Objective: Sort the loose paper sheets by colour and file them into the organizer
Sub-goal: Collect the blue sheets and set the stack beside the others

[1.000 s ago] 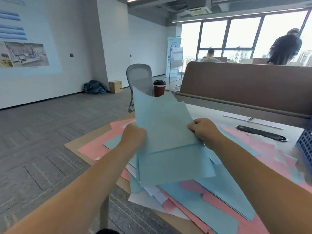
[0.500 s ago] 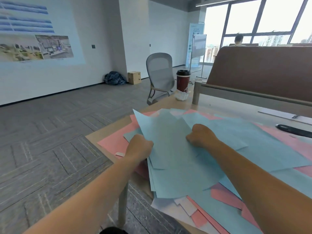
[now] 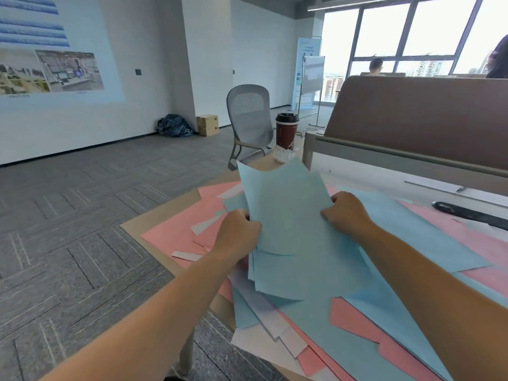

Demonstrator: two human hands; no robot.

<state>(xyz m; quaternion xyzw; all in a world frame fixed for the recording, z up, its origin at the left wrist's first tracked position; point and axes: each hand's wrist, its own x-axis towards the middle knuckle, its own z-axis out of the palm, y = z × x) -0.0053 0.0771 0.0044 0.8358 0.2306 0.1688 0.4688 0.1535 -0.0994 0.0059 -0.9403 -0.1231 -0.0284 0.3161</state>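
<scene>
A bundle of blue sheets [image 3: 291, 229] stands tilted up off the pile in the middle of the frame. The left hand [image 3: 236, 232] has its fingers curled round the bundle's left edge, and the right hand [image 3: 346, 213] grips the right edge. The sheets are fanned and uneven, with the lower corners splayed, so the loosest ones could slip out if the grip shifts during squaring. A stray sheet of another colour might also ride along hidden at the back.

Beneath and around lie pink sheets [image 3: 176, 232], more blue, and white sheets [image 3: 264, 339] that overhang the table [image 3: 132, 224] edge at lower centre. Dragging the bundle could push these to the floor. Just beyond the bundle's top edge stands a coffee cup [image 3: 286, 130], which a forward swing might knock. The organizer is not in view.
</scene>
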